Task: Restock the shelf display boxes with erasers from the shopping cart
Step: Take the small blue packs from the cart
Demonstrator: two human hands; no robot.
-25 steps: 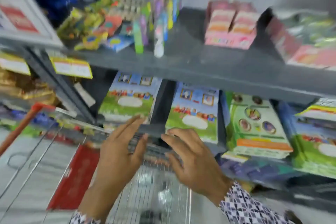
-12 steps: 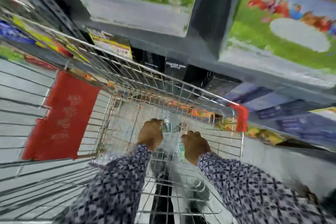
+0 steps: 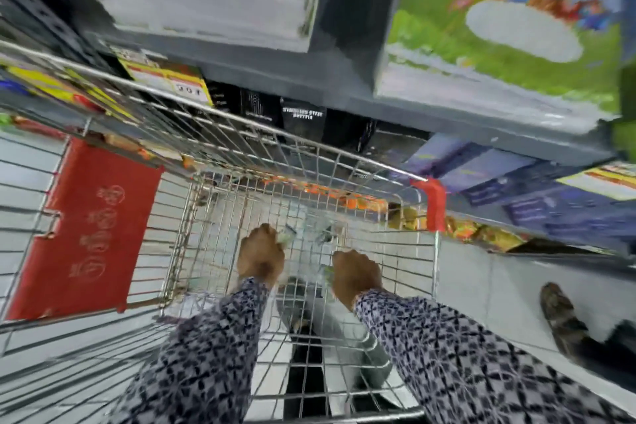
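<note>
I look down into the wire shopping cart (image 3: pixel 192 217). Both my hands reach deep into its basket, in patterned sleeves. My left hand (image 3: pixel 261 256) is curled, with a small green-white eraser packet (image 3: pixel 287 237) at its fingertips. My right hand (image 3: pixel 356 274) is curled around another eraser packet (image 3: pixel 326 273). A few more pale packets (image 3: pixel 325 234) lie on the basket floor between and beyond the hands; blur hides their detail. The shelf display boxes are out of view.
A red flap (image 3: pixel 86 231) hangs on the cart's left side and a red bumper (image 3: pixel 435 206) caps its far right corner. Beyond the cart are a grey shelf edge (image 3: pixel 344 93), black bottle boxes (image 3: pixel 303 117) and colourful boxes (image 3: pixel 516 27). A shoe (image 3: pixel 564 317) is on the tiled floor at right.
A second ago both hands were open at the shelf edge. The view has since tipped down and both hands have gone into the cart and closed on packets.
</note>
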